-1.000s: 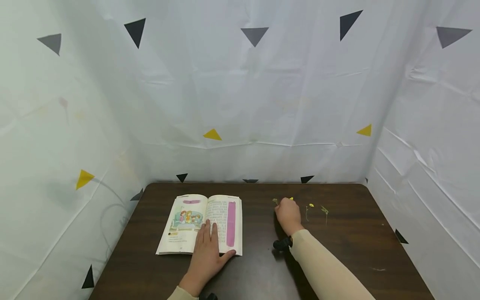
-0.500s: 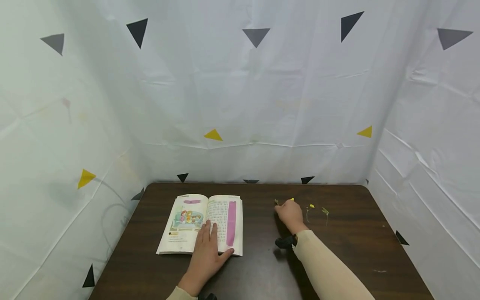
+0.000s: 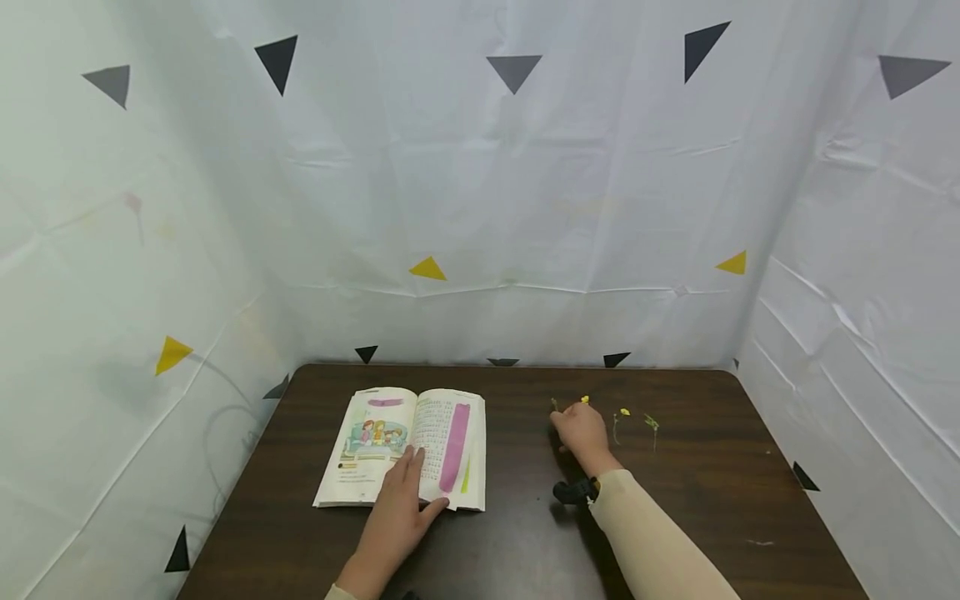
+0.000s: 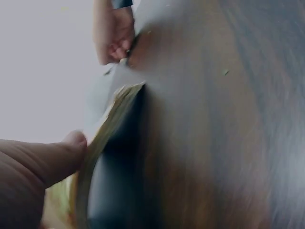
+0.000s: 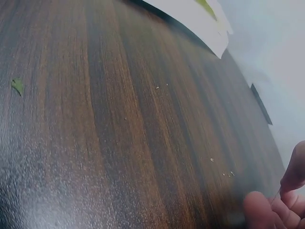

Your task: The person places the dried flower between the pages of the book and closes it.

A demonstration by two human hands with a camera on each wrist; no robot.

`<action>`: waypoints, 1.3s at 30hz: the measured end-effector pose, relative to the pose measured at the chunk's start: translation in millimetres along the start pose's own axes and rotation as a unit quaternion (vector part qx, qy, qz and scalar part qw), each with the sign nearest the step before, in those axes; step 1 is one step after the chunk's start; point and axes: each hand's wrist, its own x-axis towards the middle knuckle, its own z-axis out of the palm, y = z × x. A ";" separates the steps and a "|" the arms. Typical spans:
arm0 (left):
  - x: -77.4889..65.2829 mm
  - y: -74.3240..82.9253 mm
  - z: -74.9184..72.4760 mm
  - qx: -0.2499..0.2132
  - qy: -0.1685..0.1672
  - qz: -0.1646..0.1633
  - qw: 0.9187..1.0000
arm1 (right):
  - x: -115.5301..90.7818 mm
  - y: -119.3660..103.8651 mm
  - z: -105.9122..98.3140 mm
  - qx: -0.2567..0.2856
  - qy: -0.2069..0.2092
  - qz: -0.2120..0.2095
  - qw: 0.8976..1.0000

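A thin sprig (image 3: pixel 554 405) is pinched between the thumb and curled finger of the right hand (image 3: pixel 581 432), which hides most of its stem and part of a yellow flower (image 3: pixel 585 400) just beyond. The left hand (image 3: pixel 396 510), fingers straight, lies across the open book (image 3: pixel 360 487), covering some print, its fingertips outside the left wrist view. A broad stretch of table (image 3: pixel 517 492) separates the hands, its far edge near beyond the right.

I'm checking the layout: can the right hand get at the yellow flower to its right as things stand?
Probably yes: the yellow flower lies close beside the right hand, nothing visible between them. But its fingers seem to pinch a thin stem, so they may need freeing first.
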 end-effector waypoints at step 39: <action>-16.6 -22.1 5.3 0.000 0.065 0.078 0.995 | -112.2 -157.6 118.5 0.303 -0.139 -0.040 0.942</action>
